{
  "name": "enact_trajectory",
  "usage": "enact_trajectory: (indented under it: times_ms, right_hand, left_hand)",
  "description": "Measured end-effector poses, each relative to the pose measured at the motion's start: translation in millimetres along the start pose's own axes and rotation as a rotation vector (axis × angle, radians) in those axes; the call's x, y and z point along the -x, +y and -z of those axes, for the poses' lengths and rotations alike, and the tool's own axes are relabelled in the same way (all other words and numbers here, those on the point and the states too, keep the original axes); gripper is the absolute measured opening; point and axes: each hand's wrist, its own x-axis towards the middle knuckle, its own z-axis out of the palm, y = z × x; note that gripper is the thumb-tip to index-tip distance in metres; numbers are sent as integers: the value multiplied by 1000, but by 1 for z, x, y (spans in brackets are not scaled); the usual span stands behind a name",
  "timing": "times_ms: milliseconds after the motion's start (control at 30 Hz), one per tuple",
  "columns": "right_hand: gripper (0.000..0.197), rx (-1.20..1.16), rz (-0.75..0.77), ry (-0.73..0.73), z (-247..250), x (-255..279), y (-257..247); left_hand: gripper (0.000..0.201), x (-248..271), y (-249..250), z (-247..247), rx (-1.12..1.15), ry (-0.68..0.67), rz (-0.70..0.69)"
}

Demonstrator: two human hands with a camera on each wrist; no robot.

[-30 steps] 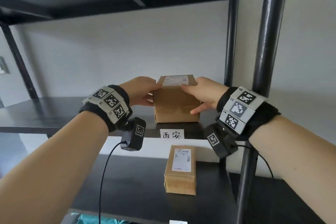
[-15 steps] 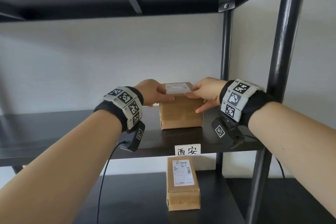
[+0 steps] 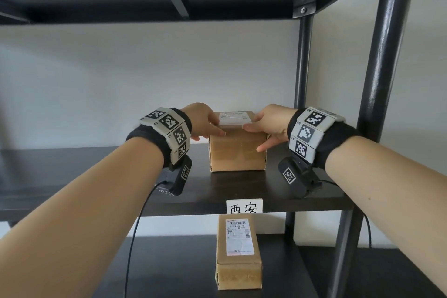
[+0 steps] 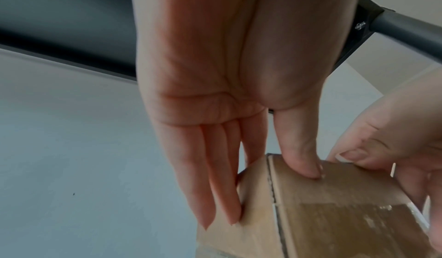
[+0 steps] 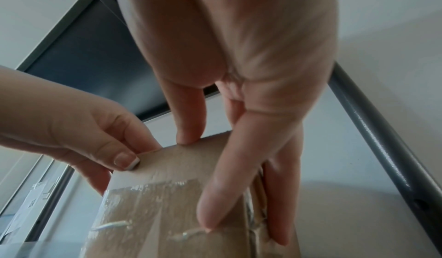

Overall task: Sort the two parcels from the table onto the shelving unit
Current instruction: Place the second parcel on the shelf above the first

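Head view: my left hand (image 3: 204, 120) and right hand (image 3: 271, 123) clasp the upper box (image 3: 238, 150), resting on the shelf (image 3: 72, 181) (lower box (image 3: 238, 253) already placed); only letting go remains, I judge.

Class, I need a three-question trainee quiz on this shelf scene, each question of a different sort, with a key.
1. True or false: the upper parcel rests on the shelf.
2. Multiple choice: the second parcel lies A) on the shelf below, B) on the upper parcel, C) in the right hand.
3. Fill in: the left hand and right hand both touch the ___ parcel.

Key: 1 true; 2 A; 3 upper.
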Motion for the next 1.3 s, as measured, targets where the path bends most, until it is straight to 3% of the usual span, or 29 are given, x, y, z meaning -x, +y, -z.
enact_trajectory:
  times_ms: [600, 1300]
  right_hand:
    - [63, 21, 22, 9, 1, -3, 1]
    - [61, 102, 26, 80, -8, 27, 3]
  left_hand:
    - [52, 5, 5, -6, -46, 33, 26]
    - [47, 24, 3, -17, -118, 137, 8]
